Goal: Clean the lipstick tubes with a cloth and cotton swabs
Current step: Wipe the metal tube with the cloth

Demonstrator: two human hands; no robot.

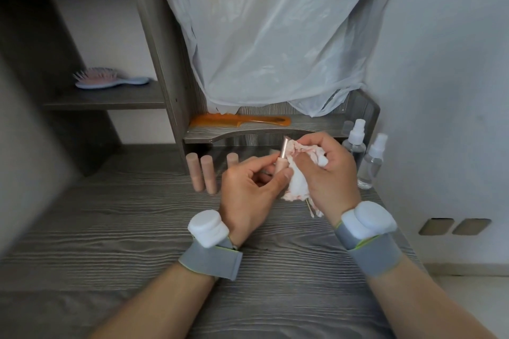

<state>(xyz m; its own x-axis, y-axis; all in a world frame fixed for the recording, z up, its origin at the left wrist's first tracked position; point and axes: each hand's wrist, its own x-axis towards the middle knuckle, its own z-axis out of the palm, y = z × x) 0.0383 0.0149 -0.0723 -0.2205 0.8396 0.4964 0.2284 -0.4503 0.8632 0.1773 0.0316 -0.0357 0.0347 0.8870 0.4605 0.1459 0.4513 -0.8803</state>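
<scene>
A lipstick tube (283,158) is pinched upright between the thumb and fingers of the left hand (248,190) above the grey wood-grain worktop (110,228). A crumpled white cloth (298,181), stained pink, is gripped in the right hand (329,173) and pressed against the tube's side. Thin cotton swabs (310,206) are seen poking out beneath the right hand; whether they are held cannot be told. Three more pink tubes (208,175) are stood on the worktop just left of the hands. Two clear spray bottles (356,146) are placed at the right edge. An orange comb (239,120) is laid on the low shelf (316,125) behind, beneath a hanging white plastic bag (275,36).
</scene>
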